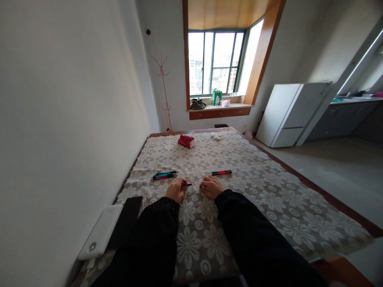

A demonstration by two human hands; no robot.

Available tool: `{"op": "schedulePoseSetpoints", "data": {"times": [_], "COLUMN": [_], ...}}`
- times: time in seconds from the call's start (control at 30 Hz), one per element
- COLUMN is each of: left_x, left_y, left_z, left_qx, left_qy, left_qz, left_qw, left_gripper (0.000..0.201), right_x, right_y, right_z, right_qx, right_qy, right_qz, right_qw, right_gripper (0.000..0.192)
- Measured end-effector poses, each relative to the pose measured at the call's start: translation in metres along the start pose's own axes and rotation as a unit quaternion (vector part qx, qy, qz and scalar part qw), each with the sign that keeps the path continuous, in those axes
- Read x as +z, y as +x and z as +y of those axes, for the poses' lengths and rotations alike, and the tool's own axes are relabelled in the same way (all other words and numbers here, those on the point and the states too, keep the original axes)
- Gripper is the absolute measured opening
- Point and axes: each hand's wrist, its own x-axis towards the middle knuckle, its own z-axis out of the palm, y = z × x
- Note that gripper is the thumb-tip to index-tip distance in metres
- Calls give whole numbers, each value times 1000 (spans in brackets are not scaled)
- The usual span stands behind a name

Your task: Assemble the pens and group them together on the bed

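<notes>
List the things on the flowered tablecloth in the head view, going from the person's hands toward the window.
Left hand holding a pen and right hand → pair of pens on the left and red-and-black pen on the right → red box → small white thing at the far edge.

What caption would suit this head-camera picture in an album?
Left hand holds a dark pen on a floral tablecloth; right hand rests beside it.

Dark pen [186, 184], perhaps red-tipped, lying level in left hand [176, 190]
</notes>
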Motion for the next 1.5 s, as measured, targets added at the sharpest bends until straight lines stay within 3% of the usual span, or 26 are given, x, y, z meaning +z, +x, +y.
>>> {"op": "schedulePoseSetpoints", "data": {"times": [0.2, 0.4, 0.9, 1.1, 1.2, 1.33, 1.5], "left_x": [0, -1, -1, -1, 0, 0, 0], "left_y": [-1, 0, -2, -3, -2, -1, -1], "left_z": [3, 0, 9, 10, 8, 8, 9], "left_qx": [-7, -35, 4, 31, 33, 31, 27], "left_qy": [-15, 5, -53, -39, -35, -39, -39], "left_qz": [-11, 25, -15, -21, -17, -21, -15], "left_qw": [1000, 999, 998, 999, 999, 999, 999], "left_gripper": [17, 15, 25, 28, 24, 22, 20], "right_x": [-1, -3, 3, -6, -10, -8, -7], "right_y": [1, 1, 1, 1, -1, -3, -1], "right_z": [-1, -3, -1, 14, 26, 35, 29], "right_qx": [6, 10, 5, 48, 72, 74, 39], "right_qy": [-3, -4, -5, -13, -28, -28, -18], "right_qz": [-3, -3, 5, 46, 31, -12, 4], "right_qw": [1000, 1000, 1000, 998, 997, 997, 999], "right_gripper": [7, 10, 5, 19, 21, 11, 15]}}
